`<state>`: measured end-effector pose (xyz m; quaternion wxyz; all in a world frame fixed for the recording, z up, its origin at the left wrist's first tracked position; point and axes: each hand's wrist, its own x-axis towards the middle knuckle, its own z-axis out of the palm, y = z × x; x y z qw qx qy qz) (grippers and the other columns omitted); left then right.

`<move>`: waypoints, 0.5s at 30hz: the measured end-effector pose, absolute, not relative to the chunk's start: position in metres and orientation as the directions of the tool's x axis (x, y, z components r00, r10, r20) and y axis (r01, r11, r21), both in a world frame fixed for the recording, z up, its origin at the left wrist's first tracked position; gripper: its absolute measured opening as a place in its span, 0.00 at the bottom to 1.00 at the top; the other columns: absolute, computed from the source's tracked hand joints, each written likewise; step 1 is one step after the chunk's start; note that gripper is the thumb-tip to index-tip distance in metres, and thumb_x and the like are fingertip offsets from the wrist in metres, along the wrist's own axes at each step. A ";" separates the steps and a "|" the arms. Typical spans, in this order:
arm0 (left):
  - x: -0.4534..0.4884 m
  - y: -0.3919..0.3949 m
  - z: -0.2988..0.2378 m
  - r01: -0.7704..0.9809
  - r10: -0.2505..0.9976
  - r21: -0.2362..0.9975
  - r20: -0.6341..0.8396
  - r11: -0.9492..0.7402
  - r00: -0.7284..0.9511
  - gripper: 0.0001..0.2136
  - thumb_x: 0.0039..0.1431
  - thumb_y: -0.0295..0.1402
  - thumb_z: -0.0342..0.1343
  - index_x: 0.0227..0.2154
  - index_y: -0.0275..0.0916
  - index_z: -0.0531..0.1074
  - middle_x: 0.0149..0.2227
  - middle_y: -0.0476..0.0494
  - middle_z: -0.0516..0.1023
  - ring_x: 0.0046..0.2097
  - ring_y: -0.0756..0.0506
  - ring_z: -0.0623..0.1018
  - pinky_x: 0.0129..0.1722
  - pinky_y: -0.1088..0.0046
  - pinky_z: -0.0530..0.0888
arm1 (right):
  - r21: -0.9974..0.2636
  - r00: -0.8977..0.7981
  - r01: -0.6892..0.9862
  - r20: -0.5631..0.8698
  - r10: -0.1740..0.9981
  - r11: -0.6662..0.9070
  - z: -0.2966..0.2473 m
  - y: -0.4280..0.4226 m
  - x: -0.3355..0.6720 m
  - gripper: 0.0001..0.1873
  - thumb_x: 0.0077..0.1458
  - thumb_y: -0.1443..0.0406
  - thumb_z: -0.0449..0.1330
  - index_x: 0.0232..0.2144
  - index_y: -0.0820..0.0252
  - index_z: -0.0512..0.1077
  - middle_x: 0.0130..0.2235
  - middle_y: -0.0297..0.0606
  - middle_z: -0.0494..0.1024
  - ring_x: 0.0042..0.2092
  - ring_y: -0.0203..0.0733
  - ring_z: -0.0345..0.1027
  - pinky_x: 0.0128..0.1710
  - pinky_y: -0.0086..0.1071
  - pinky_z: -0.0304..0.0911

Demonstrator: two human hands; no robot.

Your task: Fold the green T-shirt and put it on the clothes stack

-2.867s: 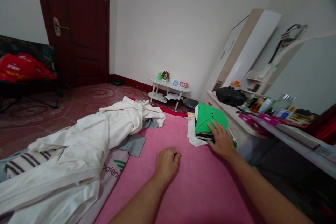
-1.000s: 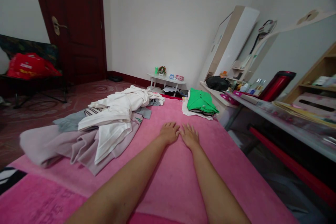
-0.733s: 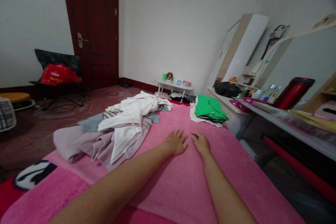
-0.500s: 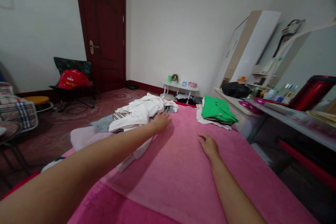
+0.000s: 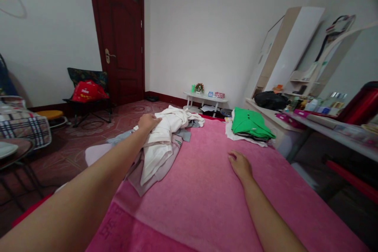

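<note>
A heap of rumpled clothes lies on the left of the pink bedspread. On top is a white garment, and my left hand is at its left side with fingers bent into the cloth. A grey shirt with lettering shows from under its right edge. My right hand rests on the bedspread, loosely curved, with nothing in it. Beyond that hand sits a folded stack with a green buttoned shirt on top and white cloth below.
A white dressing table with bottles runs along the right, a black bag near it. Ahead by the wall stands a low white table. A folding chair with a red bag and a plaid item are at left.
My left hand has moved left across the heap, and the white cloth has shifted, exposing more of the lettered grey shirt. My right hand stays about where it was on the bedspread.
</note>
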<state>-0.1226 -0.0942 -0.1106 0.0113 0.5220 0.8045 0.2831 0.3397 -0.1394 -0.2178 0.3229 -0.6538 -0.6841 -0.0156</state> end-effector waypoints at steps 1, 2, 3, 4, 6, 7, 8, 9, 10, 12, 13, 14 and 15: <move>-0.121 -0.094 -0.110 0.822 0.842 0.490 0.279 0.289 -0.462 0.21 0.50 0.52 0.55 0.40 0.42 0.78 0.44 0.38 0.79 0.46 0.37 0.77 0.41 0.67 0.71 | -0.405 0.065 0.903 0.461 0.885 0.144 -0.218 -0.140 0.339 0.15 0.51 0.65 0.53 0.40 0.55 0.76 0.46 0.40 0.77 0.49 0.45 0.70 0.51 0.36 0.61; -0.120 -0.095 -0.108 0.822 0.843 0.495 0.281 0.282 -0.459 0.19 0.51 0.50 0.56 0.36 0.41 0.78 0.42 0.39 0.80 0.45 0.37 0.77 0.41 0.67 0.71 | -0.411 0.068 0.900 0.460 0.885 0.144 -0.217 -0.140 0.339 0.15 0.51 0.65 0.54 0.40 0.55 0.76 0.46 0.40 0.77 0.49 0.45 0.69 0.51 0.36 0.60; -0.119 -0.095 -0.105 0.825 0.845 0.492 0.284 0.277 -0.453 0.17 0.51 0.48 0.56 0.34 0.41 0.79 0.40 0.39 0.80 0.44 0.38 0.77 0.40 0.68 0.71 | -0.418 0.072 0.897 0.459 0.885 0.143 -0.217 -0.141 0.339 0.15 0.51 0.65 0.54 0.40 0.55 0.76 0.46 0.40 0.77 0.49 0.45 0.69 0.51 0.36 0.60; -0.117 -0.095 -0.102 0.830 0.848 0.487 0.288 0.271 -0.445 0.15 0.52 0.46 0.57 0.32 0.40 0.78 0.39 0.38 0.80 0.43 0.38 0.78 0.40 0.68 0.71 | -0.426 0.077 0.893 0.458 0.885 0.143 -0.216 -0.141 0.338 0.15 0.51 0.66 0.54 0.40 0.55 0.76 0.46 0.40 0.78 0.49 0.45 0.69 0.51 0.36 0.60; -0.113 -0.096 -0.090 0.841 0.850 0.478 0.304 0.255 -0.430 0.12 0.52 0.42 0.58 0.30 0.38 0.78 0.39 0.36 0.80 0.43 0.37 0.77 0.40 0.68 0.71 | -0.448 0.087 0.882 0.456 0.886 0.144 -0.215 -0.142 0.338 0.15 0.50 0.66 0.54 0.39 0.56 0.76 0.45 0.40 0.78 0.48 0.45 0.69 0.51 0.36 0.60; -0.111 -0.095 -0.082 0.847 0.850 0.474 0.317 0.242 -0.421 0.12 0.53 0.41 0.57 0.29 0.37 0.77 0.39 0.35 0.80 0.44 0.37 0.77 0.40 0.67 0.71 | -0.461 0.091 0.875 0.454 0.886 0.146 -0.215 -0.143 0.338 0.15 0.49 0.67 0.54 0.39 0.56 0.76 0.45 0.40 0.78 0.48 0.45 0.69 0.51 0.36 0.60; -0.107 -0.094 -0.071 0.852 0.847 0.473 0.336 0.225 -0.411 0.12 0.54 0.40 0.56 0.30 0.36 0.77 0.39 0.34 0.79 0.44 0.37 0.77 0.41 0.67 0.71 | -0.475 0.096 0.867 0.453 0.886 0.149 -0.214 -0.143 0.337 0.15 0.49 0.67 0.55 0.38 0.56 0.76 0.44 0.40 0.78 0.47 0.45 0.69 0.50 0.36 0.60; -0.101 -0.092 -0.059 0.856 0.842 0.474 0.362 0.204 -0.401 0.12 0.57 0.40 0.54 0.32 0.35 0.77 0.40 0.33 0.79 0.45 0.37 0.77 0.41 0.67 0.71 | -0.490 0.101 0.858 0.452 0.886 0.152 -0.214 -0.144 0.337 0.14 0.49 0.67 0.55 0.38 0.56 0.76 0.44 0.40 0.78 0.47 0.46 0.69 0.50 0.36 0.60; -0.093 -0.090 -0.045 0.860 0.833 0.477 0.390 0.181 -0.392 0.13 0.59 0.40 0.51 0.34 0.35 0.76 0.42 0.33 0.78 0.46 0.38 0.76 0.42 0.68 0.70 | -0.508 0.108 0.847 0.451 0.886 0.156 -0.213 -0.144 0.337 0.14 0.49 0.67 0.55 0.38 0.56 0.76 0.44 0.40 0.78 0.47 0.46 0.69 0.50 0.36 0.59; -0.067 -0.085 -0.013 0.865 0.808 0.485 0.456 0.126 -0.373 0.16 0.64 0.40 0.45 0.41 0.35 0.73 0.45 0.33 0.76 0.49 0.40 0.75 0.44 0.69 0.69 | -0.548 0.125 0.821 0.447 0.886 0.161 -0.212 -0.144 0.335 0.14 0.48 0.66 0.55 0.37 0.56 0.76 0.44 0.41 0.78 0.47 0.47 0.69 0.51 0.37 0.59; -0.049 -0.083 0.002 0.867 0.797 0.488 0.484 0.097 -0.362 0.17 0.65 0.41 0.43 0.43 0.35 0.71 0.47 0.34 0.76 0.49 0.41 0.74 0.44 0.69 0.69 | -0.572 0.135 0.804 0.443 0.886 0.163 -0.212 -0.145 0.334 0.13 0.47 0.66 0.56 0.36 0.56 0.77 0.43 0.41 0.78 0.47 0.48 0.68 0.51 0.38 0.58; -0.026 -0.084 0.015 0.868 0.784 0.494 0.518 0.052 -0.342 0.17 0.66 0.41 0.42 0.44 0.36 0.70 0.47 0.35 0.75 0.49 0.42 0.74 0.44 0.70 0.69 | -0.599 0.148 0.784 0.438 0.887 0.165 -0.211 -0.145 0.333 0.12 0.46 0.66 0.56 0.35 0.56 0.77 0.43 0.40 0.78 0.47 0.48 0.68 0.52 0.38 0.58; 0.000 -0.086 0.026 0.853 0.761 0.520 0.573 -0.051 -0.304 0.15 0.66 0.40 0.43 0.44 0.35 0.69 0.46 0.35 0.75 0.48 0.43 0.74 0.44 0.70 0.68 | -0.629 0.161 0.759 0.431 0.888 0.167 -0.210 -0.145 0.332 0.12 0.46 0.65 0.57 0.34 0.56 0.77 0.42 0.40 0.78 0.47 0.48 0.69 0.52 0.38 0.58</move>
